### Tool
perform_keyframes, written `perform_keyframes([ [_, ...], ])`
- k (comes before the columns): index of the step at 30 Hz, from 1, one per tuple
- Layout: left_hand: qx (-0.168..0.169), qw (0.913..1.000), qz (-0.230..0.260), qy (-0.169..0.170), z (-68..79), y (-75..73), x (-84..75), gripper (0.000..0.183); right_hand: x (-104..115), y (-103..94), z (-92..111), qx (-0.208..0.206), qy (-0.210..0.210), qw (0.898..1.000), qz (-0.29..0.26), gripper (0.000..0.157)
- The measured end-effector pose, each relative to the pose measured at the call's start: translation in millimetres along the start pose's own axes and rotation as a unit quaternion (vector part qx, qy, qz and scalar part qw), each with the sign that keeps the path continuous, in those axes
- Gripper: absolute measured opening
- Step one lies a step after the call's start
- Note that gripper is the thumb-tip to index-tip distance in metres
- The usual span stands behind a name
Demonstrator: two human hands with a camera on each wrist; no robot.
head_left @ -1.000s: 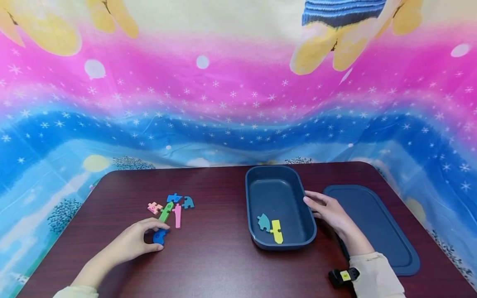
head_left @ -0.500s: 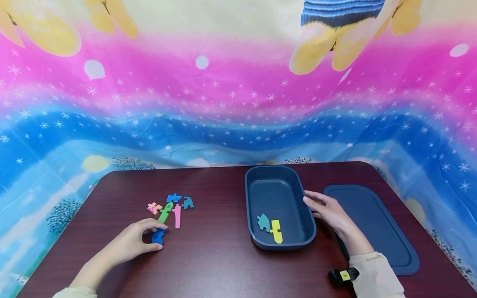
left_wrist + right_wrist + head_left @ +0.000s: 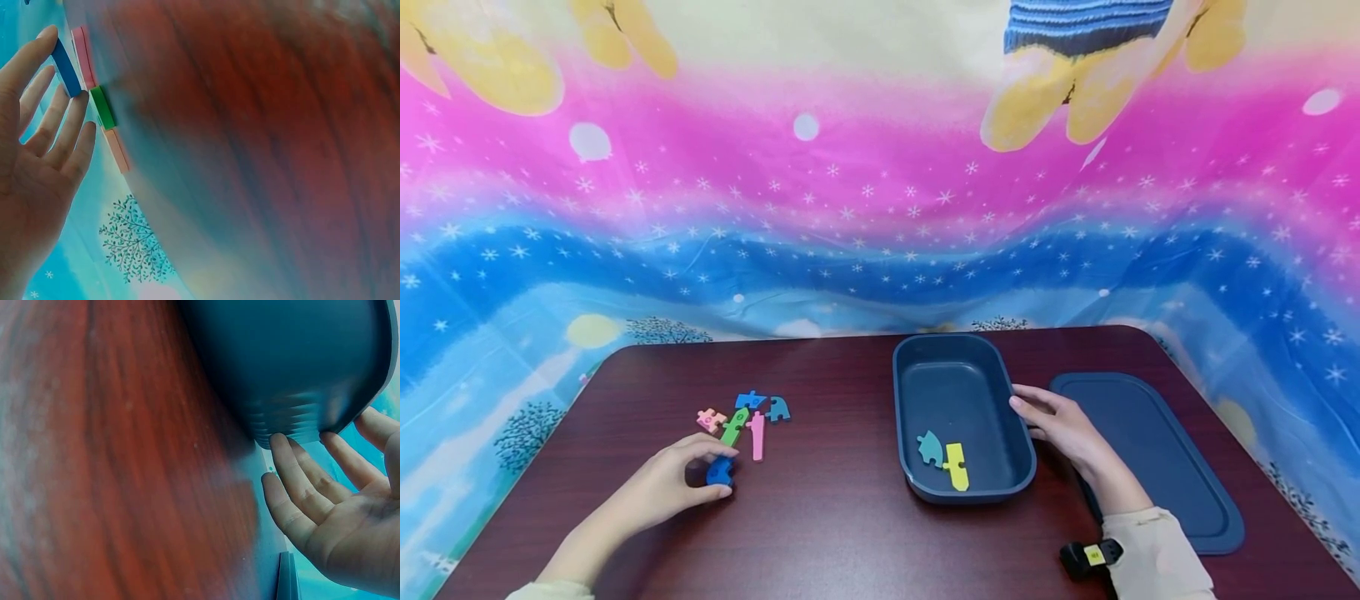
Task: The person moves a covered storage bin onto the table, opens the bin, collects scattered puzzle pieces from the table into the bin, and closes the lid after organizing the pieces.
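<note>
On the left of the table, my left hand [image 3: 662, 481] pinches a blue puzzle piece [image 3: 720, 472] between thumb and fingertips. The left wrist view shows the blue piece [image 3: 66, 69] edge-on between them. Just beyond lie a green piece [image 3: 735, 426], a pink piece [image 3: 757, 436], an orange piece [image 3: 709, 419], another blue piece [image 3: 749, 401] and a teal one [image 3: 778, 408]. My right hand [image 3: 1067, 433] touches the right outer side of a dark blue rectangular container [image 3: 904, 417], its fingers fairly straight. Inside it lie a teal piece [image 3: 930, 449] and a yellow piece [image 3: 957, 467].
A dark blue lid [image 3: 1157, 467] lies flat on the table, right of the container and partly behind my right forearm. The dark red wooden table [image 3: 820, 517] ends at a printed cloth backdrop [image 3: 865, 208]. A black strap device [image 3: 1090, 557] is on my right wrist.
The blue piece in my left hand has shifted very slightly. My right hand, the container and the other pieces have stayed in place.
</note>
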State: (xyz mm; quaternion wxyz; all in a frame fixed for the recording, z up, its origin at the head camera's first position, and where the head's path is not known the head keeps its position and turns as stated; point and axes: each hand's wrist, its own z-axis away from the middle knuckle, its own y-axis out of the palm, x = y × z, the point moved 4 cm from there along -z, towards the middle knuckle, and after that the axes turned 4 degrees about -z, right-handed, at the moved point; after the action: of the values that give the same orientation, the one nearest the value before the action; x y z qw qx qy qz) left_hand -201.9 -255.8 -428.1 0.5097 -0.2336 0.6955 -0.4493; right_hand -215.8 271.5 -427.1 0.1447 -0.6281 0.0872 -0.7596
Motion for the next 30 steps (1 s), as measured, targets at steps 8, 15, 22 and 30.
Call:
perform_keyframes([
  [8, -0.003, 1.0000, 0.001, -0.002, -1.9, 2.3, -3.9, 0.045, 1.4, 0.5, 1.5, 0.002, 0.000, 1.000, -0.005, 0.074],
  [15, 0.005, 0.9999, -0.003, -0.011, -7.1, 1.3, -12.1, 0.046, 0.4, -0.5, -0.2, -0.002, 0.002, 1.000, -0.002, 0.074],
  [22, -0.002, 0.9998, -0.017, 0.006, -10.6, 3.0, -19.4, 0.045, -0.6, -0.8, -0.8, 0.000, 0.004, 1.000, 0.002, 0.075],
  [30, -0.010, 0.9993, -0.015, 0.034, -12.9, 5.5, -28.2, 0.042, -1.0, -0.5, -0.8, 0.001, 0.002, 1.000, 0.004, 0.075],
])
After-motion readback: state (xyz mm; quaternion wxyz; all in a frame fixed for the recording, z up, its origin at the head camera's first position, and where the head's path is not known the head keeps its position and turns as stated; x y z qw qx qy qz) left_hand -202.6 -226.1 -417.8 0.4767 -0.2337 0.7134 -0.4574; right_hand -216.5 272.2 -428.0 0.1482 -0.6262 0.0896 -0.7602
